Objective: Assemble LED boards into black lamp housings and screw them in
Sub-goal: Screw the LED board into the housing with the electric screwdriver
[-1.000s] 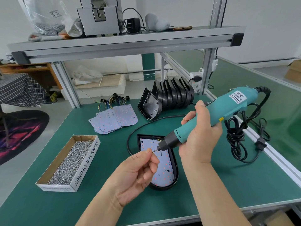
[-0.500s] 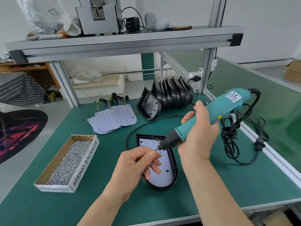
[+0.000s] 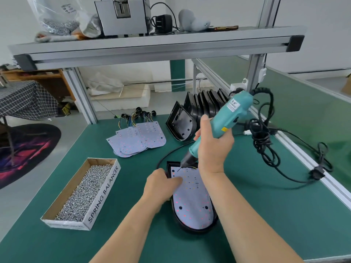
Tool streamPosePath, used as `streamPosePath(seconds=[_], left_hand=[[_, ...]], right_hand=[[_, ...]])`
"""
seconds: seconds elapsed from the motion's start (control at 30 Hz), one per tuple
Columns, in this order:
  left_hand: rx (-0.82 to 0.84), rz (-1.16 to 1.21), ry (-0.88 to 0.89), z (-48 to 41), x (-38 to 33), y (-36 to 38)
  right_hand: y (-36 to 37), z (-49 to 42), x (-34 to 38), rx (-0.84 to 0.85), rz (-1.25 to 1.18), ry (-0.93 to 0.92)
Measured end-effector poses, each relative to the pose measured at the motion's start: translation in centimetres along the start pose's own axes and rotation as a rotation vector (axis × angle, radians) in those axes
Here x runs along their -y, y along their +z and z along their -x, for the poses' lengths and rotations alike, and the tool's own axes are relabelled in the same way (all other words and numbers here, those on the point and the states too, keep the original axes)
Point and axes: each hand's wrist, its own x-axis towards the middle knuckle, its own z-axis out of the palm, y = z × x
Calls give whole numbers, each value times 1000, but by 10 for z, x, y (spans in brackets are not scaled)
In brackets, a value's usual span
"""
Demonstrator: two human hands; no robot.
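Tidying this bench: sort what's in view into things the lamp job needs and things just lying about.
Job: electric screwdriver, LED board in the black housing, box of screws, spare LED boards, stacked housings.
Lying about: plastic bag, power adapter, grey gadget, all on the upper shelf.

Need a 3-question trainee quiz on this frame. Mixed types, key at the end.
1. True or false: the right hand grips the teal screwdriver.
2. Where does the box of screws sit relative to the black housing being worked on? A) to its left B) to its right C) stacked on top of it
3. Fill in: the screwdriver tip meets the LED board at its ___ end (near or far from the person).

Key: 1 true; 2 A; 3 far.
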Motion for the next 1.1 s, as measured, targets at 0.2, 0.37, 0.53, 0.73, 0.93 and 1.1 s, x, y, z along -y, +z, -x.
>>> streamPosePath(seconds=[0.2, 0.37, 0.53, 0.73, 0.93, 1.1], left_hand=[[-3, 57, 36, -2, 6, 4], [-49, 129, 55, -4, 10, 10], [-52, 183, 49, -5, 12, 13], [-55, 151, 59, -5, 11, 12], [-64, 128, 64, -5, 10, 13], [-74, 113, 66, -4, 8, 13]], right_hand=[[13, 11, -19, 109, 134, -110], [9, 9, -18, 121, 142, -154], [7, 5, -16, 120, 134, -150], [9, 9, -21, 118, 148, -152], [10, 7, -23, 145, 165, -177], [8, 8, -25, 145, 158, -159]])
